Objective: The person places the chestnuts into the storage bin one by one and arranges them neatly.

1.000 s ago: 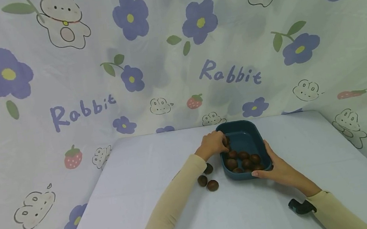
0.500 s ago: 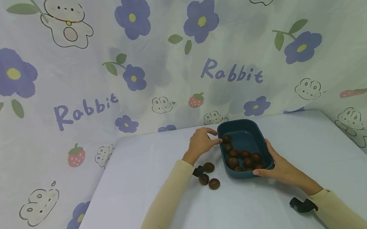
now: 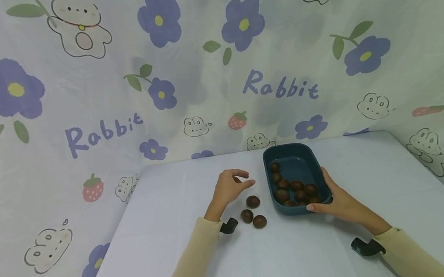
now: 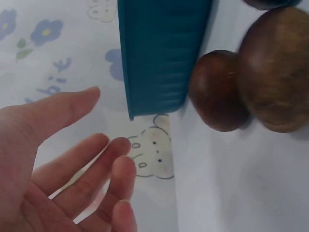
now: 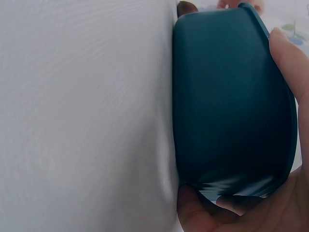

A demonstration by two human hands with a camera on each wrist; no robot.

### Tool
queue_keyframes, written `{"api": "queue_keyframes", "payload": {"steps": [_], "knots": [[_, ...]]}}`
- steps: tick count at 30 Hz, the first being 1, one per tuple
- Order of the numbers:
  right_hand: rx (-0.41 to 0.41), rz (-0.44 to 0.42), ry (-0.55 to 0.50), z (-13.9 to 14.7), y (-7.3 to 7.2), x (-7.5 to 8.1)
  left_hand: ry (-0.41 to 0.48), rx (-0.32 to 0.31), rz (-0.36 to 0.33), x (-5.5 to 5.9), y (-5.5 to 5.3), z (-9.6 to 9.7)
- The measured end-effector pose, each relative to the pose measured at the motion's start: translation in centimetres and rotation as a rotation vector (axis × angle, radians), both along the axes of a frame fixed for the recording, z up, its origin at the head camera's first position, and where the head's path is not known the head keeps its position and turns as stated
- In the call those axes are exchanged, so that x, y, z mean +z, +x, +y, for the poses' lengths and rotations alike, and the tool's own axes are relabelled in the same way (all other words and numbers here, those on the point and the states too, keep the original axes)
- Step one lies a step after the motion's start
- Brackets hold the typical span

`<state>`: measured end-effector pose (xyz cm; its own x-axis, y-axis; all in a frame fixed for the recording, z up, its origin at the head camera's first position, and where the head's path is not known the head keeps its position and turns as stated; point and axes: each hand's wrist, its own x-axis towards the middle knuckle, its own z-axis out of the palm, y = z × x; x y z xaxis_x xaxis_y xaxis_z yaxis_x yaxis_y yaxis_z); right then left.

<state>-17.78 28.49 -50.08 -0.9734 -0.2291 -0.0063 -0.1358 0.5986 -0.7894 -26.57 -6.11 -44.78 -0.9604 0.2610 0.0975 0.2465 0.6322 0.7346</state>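
A dark teal rectangular container (image 3: 301, 168) stands on the white table with several brown chestnuts (image 3: 282, 195) gathered in its near part and along its left side. My right hand (image 3: 341, 202) grips its near right corner, thumb at the near rim and fingers round the side; the right wrist view shows the container's outer wall (image 5: 227, 96) within that grasp. Left of the container lie three loose chestnuts (image 3: 253, 201). Just behind them, in the air, is my left hand (image 3: 227, 189), fingers loosely bent and apart, holding nothing. The left wrist view has loose chestnuts (image 4: 219, 92) close by.
A white cloth (image 3: 137, 258) covers the table. Behind it hangs a curtain (image 3: 207, 80) printed with flowers and rabbits. Each wrist wears a small black camera, the left one (image 3: 229, 226) close to the loose chestnuts.
My left hand has come out of the container, moving left and toward me, and a chestnut stays at the container's left side. The right hand keeps its grip.
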Motion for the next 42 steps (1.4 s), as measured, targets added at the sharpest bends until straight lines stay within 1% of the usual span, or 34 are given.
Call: {"api": "queue_keyframes", "payload": {"steps": [6, 11, 15, 21, 25, 28, 32, 36, 42], "knots": [[-0.006, -0.001, 0.009, 0.0, -0.1, -0.2, 0.004, -0.014, -0.023, -0.9, 1.1, -0.8], [-0.005, 0.001, 0.004, 0.0, -0.1, -0.3, -0.01, -0.039, -0.041, -1.3, 1.6, -1.0], [-0.009, -0.002, 0.008, 0.0, -0.1, -0.3, -0.027, -0.078, -0.072, -1.4, 1.7, -1.1], [-0.006, -0.004, 0.022, 0.0, 0.1, 0.1, -0.049, -0.116, -0.14, -1.5, 1.7, -1.1], [-0.009, -0.001, 0.021, 0.1, 0.1, -0.1, -0.083, -0.141, -0.16, -1.8, 1.7, -1.1], [-0.012, -0.005, 0.015, 0.0, 0.1, -0.1, -0.1, -0.153, -0.175, -2.2, 1.6, -1.1], [-0.007, -0.004, 0.018, 0.0, 0.0, 0.0, -0.112, -0.153, -0.199, -2.5, 1.5, -1.2], [-0.007, -0.007, 0.021, -0.1, 0.0, 0.2, -0.124, -0.156, -0.203, -2.4, 1.6, -1.1], [-0.003, -0.011, 0.016, -0.1, 0.0, 0.2, -0.134, -0.153, -0.178, -2.4, 1.7, -0.8]]}}
